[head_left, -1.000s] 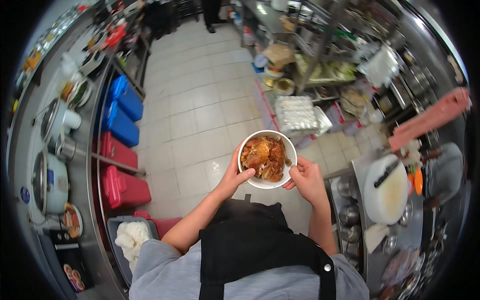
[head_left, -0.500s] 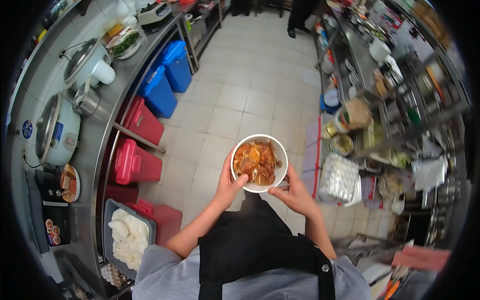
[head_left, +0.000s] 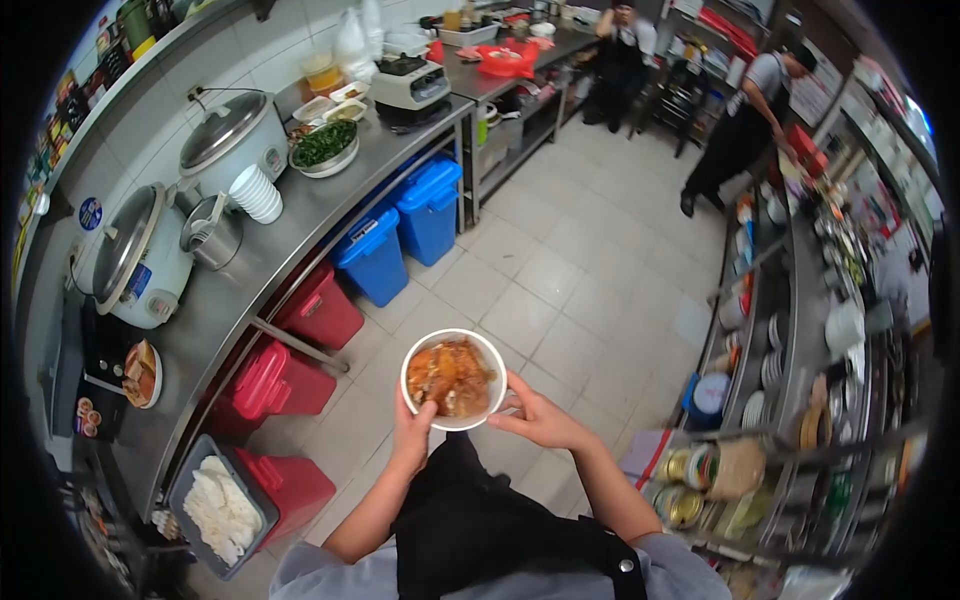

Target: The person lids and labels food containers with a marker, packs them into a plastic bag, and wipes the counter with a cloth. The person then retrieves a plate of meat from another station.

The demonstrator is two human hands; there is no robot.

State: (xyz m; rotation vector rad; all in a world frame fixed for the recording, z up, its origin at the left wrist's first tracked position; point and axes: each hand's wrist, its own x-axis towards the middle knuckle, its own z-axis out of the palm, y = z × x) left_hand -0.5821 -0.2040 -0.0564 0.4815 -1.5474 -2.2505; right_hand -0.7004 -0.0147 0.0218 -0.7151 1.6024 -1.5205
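Observation:
A round white bowl [head_left: 468, 422] is held in front of my apron, above the tiled floor. Browned, glazed pieces of meat [head_left: 452, 376] fill much of it. My left hand [head_left: 411, 432] grips the bowl's left side, with the thumb over the near rim and the other fingers mostly hidden beneath. On the opposite side, my right hand [head_left: 540, 414] touches the wall near the rim with its fingertips, fingers bent around it. The bowl looks nearly level.
Left, a steel counter [head_left: 262, 243] carries rice cookers [head_left: 150, 260], stacked white cups [head_left: 256, 194] and chopped greens [head_left: 325, 143]. Blue bins [head_left: 372, 255] and red bins [head_left: 320, 308] stand beneath. Shelving [head_left: 770, 300] lines the right. Farther back are two people [head_left: 745, 125].
The view has swung to the right and up, so two people at the back now show more fully. The bowl appears lower and further left, still between both hands.

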